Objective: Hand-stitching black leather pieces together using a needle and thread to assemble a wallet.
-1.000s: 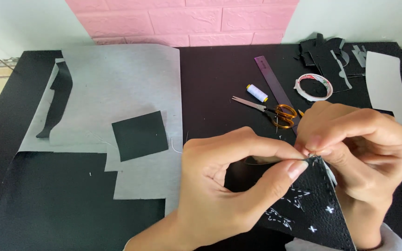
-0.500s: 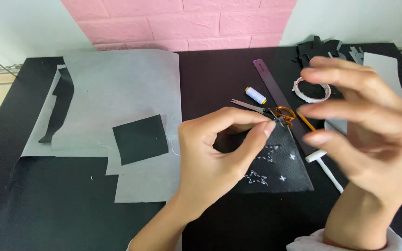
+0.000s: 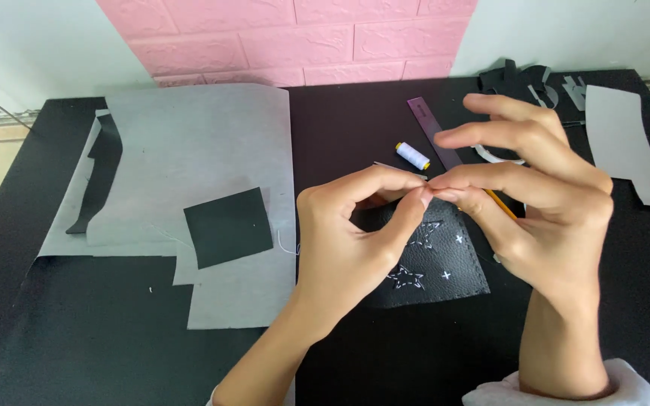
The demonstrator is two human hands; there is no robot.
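My left hand (image 3: 355, 225) pinches the black stitched patch (image 3: 434, 263) at its top edge | right hand (image 3: 536, 180) fingertips meet it, nipping something too fine to see | patch on counter (image 3: 77, 353): light, floppy; hold edges.

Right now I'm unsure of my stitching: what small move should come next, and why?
Probably draw the thread taut, away from the black leather piece. The left hand and right hand meet fingertip to fingertip just above it, pinching something too fine to see, and the white star stitches look unfinished.
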